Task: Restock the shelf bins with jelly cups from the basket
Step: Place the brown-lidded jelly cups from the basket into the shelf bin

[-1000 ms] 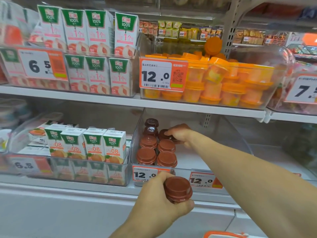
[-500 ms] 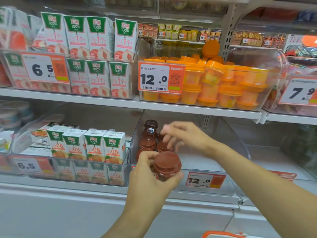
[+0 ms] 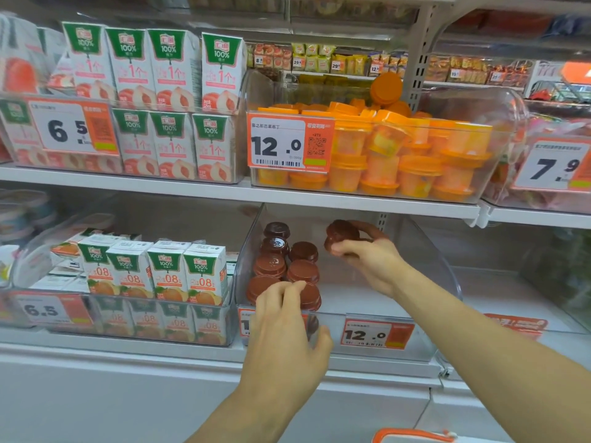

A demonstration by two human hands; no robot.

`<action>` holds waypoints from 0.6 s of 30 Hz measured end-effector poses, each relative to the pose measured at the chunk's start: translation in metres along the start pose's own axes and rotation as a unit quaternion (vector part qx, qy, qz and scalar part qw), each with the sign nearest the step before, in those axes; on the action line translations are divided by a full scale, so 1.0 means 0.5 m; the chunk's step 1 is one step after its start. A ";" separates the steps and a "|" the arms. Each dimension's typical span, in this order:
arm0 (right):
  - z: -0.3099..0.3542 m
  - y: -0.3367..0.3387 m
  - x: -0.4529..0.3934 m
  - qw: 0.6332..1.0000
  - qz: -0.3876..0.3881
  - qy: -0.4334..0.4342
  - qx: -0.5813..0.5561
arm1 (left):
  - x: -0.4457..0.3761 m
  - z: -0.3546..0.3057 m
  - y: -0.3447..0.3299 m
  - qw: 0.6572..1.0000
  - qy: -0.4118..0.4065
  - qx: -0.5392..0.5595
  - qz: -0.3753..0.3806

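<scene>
A clear shelf bin (image 3: 425, 251) on the lower shelf holds several brown jelly cups (image 3: 302, 271) in two rows along its left side. My right hand (image 3: 371, 260) reaches into the bin and grips one more brown jelly cup (image 3: 340, 233) from below, above the bare floor to the right of the rows. My left hand (image 3: 284, 330) hangs at the bin's front wall, loosely curled and holding nothing. Its fingertips reach over the rim by the front cups. An orange-rimmed basket (image 3: 412, 434) shows only its edge at the bottom.
The bin above (image 3: 499, 123) is piled with orange jelly cups behind a 12.0 price tag (image 3: 287, 142). Juice cartons (image 3: 166, 273) fill the bins to the left on both shelves. Another clear bin (image 3: 527, 298) stands to the right.
The brown cup passed from my left hand to my right. My right hand lifted it back and to the right inside the bin. My left hand stays at the front rim, holding nothing.
</scene>
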State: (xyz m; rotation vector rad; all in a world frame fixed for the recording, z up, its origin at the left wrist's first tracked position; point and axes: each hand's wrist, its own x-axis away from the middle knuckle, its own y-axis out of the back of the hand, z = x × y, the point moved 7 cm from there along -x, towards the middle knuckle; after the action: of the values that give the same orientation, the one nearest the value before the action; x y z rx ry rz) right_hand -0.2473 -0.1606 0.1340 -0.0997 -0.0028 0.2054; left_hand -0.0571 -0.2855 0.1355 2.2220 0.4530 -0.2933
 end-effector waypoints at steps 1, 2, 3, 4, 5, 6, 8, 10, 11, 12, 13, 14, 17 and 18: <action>-0.016 0.006 -0.033 1.000 -0.028 -0.010 0.002 | -0.001 0.001 -0.007 1.000 -0.002 -0.014 0.011; -0.029 0.008 -0.059 0.998 -0.050 -0.020 0.015 | -0.002 0.002 -0.014 0.999 -0.001 -0.028 0.023; -0.040 0.008 -0.081 0.996 -0.067 -0.030 0.042 | -0.002 0.003 -0.021 0.998 0.000 -0.043 0.036; -0.049 0.004 -0.098 0.993 -0.077 -0.043 0.072 | -0.003 0.005 -0.028 0.997 0.002 -0.058 0.046; -0.055 -0.001 -0.116 0.990 -0.083 -0.054 0.098 | -0.003 0.007 -0.033 0.996 0.004 -0.072 0.054; -0.061 -0.009 -0.131 0.988 -0.087 -0.064 0.113 | -0.003 0.010 -0.038 0.994 0.005 -0.086 0.061; -0.070 -0.028 -0.155 0.986 -0.088 -0.075 0.120 | -0.002 0.016 -0.046 0.991 0.006 -0.109 0.074; -0.079 -0.052 -0.169 0.986 -0.073 -0.085 0.122 | 0.000 0.021 -0.053 0.988 0.005 -0.123 0.089; -0.084 -0.062 -0.174 0.986 -0.068 -0.090 0.122 | 0.001 0.023 -0.056 0.987 0.004 -0.127 0.098; -0.089 -0.071 -0.176 0.986 -0.065 -0.095 0.123 | 0.002 0.025 -0.058 0.986 0.004 -0.130 0.104; -0.095 -0.078 -0.178 0.985 -0.063 -0.101 0.123 | 0.001 0.026 -0.059 0.986 0.003 -0.131 0.106; -0.101 -0.084 -0.179 0.985 -0.061 -0.110 0.122 | -0.001 0.027 -0.057 0.986 0.002 -0.128 0.103; -0.111 -0.098 -0.185 0.985 -0.046 -0.128 0.111 | -0.007 0.026 -0.050 0.991 0.000 -0.105 0.087; -0.112 -0.101 -0.186 0.985 -0.040 -0.132 0.101 | -0.008 0.025 -0.050 0.991 -0.001 -0.102 0.085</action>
State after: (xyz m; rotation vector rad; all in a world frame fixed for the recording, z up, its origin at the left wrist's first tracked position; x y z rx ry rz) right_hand -0.3275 -0.2342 0.0840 0.1304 -0.2495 0.1358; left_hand -0.0717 -0.2815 0.1117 2.0444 0.2758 -0.1524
